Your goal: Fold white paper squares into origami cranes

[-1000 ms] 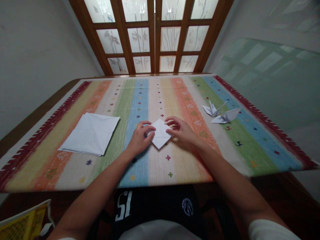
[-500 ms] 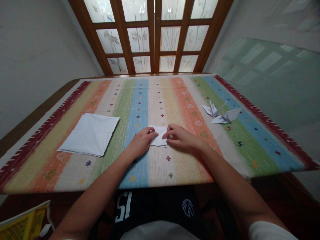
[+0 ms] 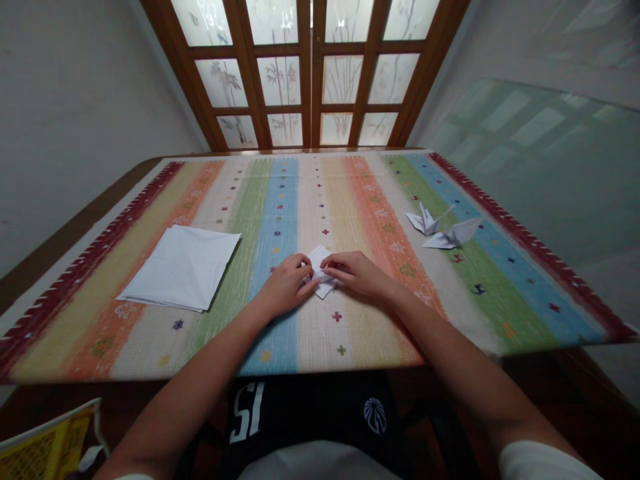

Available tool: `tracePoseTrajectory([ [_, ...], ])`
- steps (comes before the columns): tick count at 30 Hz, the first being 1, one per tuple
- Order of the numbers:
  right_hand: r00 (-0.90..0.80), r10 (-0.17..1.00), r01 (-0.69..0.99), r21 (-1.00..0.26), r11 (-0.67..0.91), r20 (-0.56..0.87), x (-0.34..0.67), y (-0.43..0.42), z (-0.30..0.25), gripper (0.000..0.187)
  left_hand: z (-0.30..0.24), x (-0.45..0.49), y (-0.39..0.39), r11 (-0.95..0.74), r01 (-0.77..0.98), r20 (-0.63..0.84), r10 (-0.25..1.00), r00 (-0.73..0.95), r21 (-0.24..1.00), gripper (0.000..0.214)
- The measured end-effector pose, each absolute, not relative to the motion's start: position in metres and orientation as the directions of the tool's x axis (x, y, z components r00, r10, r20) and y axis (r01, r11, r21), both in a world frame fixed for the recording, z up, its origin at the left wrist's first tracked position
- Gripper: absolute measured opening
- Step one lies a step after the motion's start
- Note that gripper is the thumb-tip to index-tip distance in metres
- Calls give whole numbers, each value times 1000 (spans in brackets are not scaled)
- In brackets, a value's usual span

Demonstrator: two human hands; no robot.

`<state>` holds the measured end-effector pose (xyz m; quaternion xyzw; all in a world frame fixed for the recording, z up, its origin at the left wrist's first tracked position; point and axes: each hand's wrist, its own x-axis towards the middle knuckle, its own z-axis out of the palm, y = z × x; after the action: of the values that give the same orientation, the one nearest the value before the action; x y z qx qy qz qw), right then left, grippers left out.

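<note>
Head view: folded white paper (image 3: 325, 288) pinched between left hand (image 3: 287, 287) and right hand (image 3: 357, 275)

Both hands are drawn in close over the middle of the tabletop (image 3: 85, 227), with the grip of each narrowed on the paper. The small folded piece is held from its left and right sides by the fingertips, so that most of it is hidden; only its upper and lower points are seen between the hands. It is kept low over a cream stripe of a striped woven cloth (image 3: 350, 340), just beside a blue stripe, and whether it is touching the cloth cannot be told.

To the left, well apart from the left hand, a stack of creased white paper squares (image 3: 181, 268) is laid flat across the green and orange stripes, its lower edges slightly fanned. To the right, well apart from the right hand, two white origami cranes (image 3: 440, 227) are placed just beside each other on the green and blue stripes.

Beyond the far edge, wood-framed glazed doors (image 3: 305, 80) with frosted bamboo panes are seen. Below the near edge, dark shorts (image 3: 310, 413) with white numerals are visible on the person's lap, and a yellow printed booklet (image 3: 50, 443) is caught in the lower left corner.
</note>
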<state>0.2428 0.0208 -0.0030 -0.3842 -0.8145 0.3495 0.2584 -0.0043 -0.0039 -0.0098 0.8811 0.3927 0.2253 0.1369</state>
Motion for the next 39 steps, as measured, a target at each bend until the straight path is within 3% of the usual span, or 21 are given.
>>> tracePoseTrajectory([
  [5, -523, 837, 405, -817, 410, 160, 243, 20, -5, 21, -15, -4, -2, -531, 668, 262, 845, 466, 521, 6],
  [16, -489, 864, 460, -808, 369, 116, 239, 25, -10, 10, -21, -1, 7, -436, 630, 291, 900, 326, 643, 19],
  [19, -461, 869, 501, -754, 424, 182, 240, 27, -16, 22, -22, -1, 8, -443, 659, 300, 897, 326, 608, 15],
  [22, -377, 885, 601, -655, 459, 274, 242, 29, -25, 45, -23, 0, 9, -483, 700, 302, 875, 378, 526, 2],
  [25, -302, 903, 686, -588, 429, 306, 244, 32, -33, 62, -23, -1, 8, -506, 719, 286, 862, 418, 477, 11],
  [32, -312, 905, 609, -670, 425, 290, 242, 33, -28, 44, -26, -1, 12, -584, 712, 378, 806, 455, 389, 9],
  [39, -323, 897, 534, -724, 437, 303, 238, 32, -22, 40, -30, -1, 16, -616, 682, 329, 787, 522, 393, 20],
])
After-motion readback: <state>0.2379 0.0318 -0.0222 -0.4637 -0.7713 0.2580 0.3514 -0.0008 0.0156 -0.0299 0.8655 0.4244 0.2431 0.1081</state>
